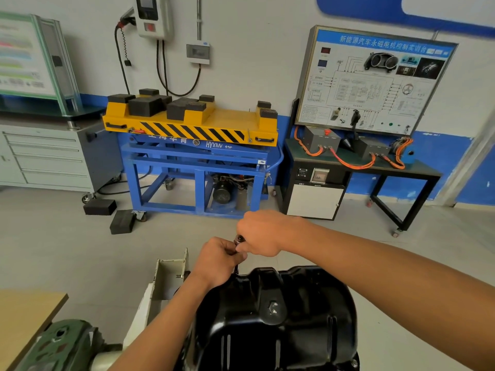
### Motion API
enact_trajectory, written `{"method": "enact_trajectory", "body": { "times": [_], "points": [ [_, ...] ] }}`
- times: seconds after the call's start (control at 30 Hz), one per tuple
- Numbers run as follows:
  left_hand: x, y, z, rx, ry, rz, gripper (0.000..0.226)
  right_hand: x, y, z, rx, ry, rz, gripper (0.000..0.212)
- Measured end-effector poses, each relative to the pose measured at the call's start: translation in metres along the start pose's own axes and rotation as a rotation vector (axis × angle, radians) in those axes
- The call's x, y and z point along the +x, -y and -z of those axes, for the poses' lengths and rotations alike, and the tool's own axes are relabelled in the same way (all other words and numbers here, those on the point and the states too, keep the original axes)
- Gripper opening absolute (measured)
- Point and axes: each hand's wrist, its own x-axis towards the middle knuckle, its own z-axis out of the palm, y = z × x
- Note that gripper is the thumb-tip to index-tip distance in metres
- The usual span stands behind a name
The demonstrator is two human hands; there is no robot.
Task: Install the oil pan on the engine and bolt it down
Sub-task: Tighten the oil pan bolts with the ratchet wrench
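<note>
The black oil pan (281, 317) lies bottom-up on the engine at the lower centre, with its drain plug (273, 307) facing me. At the pan's far rim stands a ratchet wrench (237, 241) with a thin extension (236, 269) running down to the flange. My right hand (261, 232) grips the wrench handle from above. Just below it, my left hand (221, 259) pinches the wrench head and the extension. The bolt under the tool is hidden by my hands.
A white engine-stand bracket (171, 274) sits left of the pan, with a green gearbox (64, 344) and a wooden table corner (24, 314) at lower left. Beyond stand a blue and yellow lift cart (192, 145), a grey drawer cabinet (45, 159) and a black training bench (356, 167).
</note>
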Motion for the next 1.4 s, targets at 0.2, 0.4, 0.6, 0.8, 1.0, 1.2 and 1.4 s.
{"method": "enact_trajectory", "body": {
  "times": [0.2,0.4,0.6,0.8,1.0,1.2,1.4],
  "points": [
    [-0.005,-0.003,0.002,0.000,0.005,0.003,0.035,-0.001,0.003,-0.003,-0.023,-0.084,-0.094,0.052],
    [-0.006,-0.006,0.003,0.022,-0.050,0.015,0.030,0.002,0.011,-0.013,0.117,-0.128,-0.228,0.056],
    [-0.005,-0.005,0.004,-0.003,-0.041,0.039,0.022,0.010,0.017,-0.018,0.222,-0.133,-0.307,0.055],
    [-0.005,-0.007,0.004,0.035,-0.011,0.015,0.030,0.005,0.009,-0.003,0.214,-0.005,-0.215,0.047],
    [-0.006,-0.009,0.003,0.059,-0.002,-0.008,0.036,0.004,0.006,-0.002,0.035,0.017,-0.160,0.024],
    [-0.006,-0.008,0.004,0.057,0.019,-0.003,0.037,0.003,-0.001,-0.003,0.113,0.060,-0.004,0.005],
    [-0.006,-0.008,0.004,0.054,0.018,-0.019,0.036,0.007,-0.004,-0.006,0.185,0.072,0.048,0.007]
  ]
}}
